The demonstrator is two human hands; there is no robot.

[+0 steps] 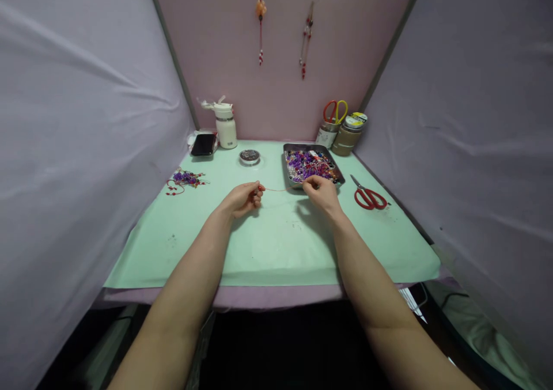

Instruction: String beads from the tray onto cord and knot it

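Thin red thread (pixel 275 190) stretched above worktop (pixel 276 252), between left hand (pixel 244 200) and right hand (pixel 323 194). Left fingers pinched on it beside red bead (pixel 261 188); right fingers pinched at other end, by near rim of bead tray (pixel 296 186). Right: red-handled scissors (pixel 366 195). Behind: yellow-labelled lid (pixel 356 120), lettering illegible; white bottle (pixel 226 129), small dark mark, unreadable; labelled cup (pixel 326 136), print illegible.

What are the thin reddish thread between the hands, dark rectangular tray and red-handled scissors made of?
Thin reddish thread: perhaps fibre, from its fine strand; finish too small to judge. Dark rectangular tray: probably metal, given its thin, dully shining rim. Red-handled scissors: likely steel blades, grey with a sheen; smooth red handles suggest plastic.
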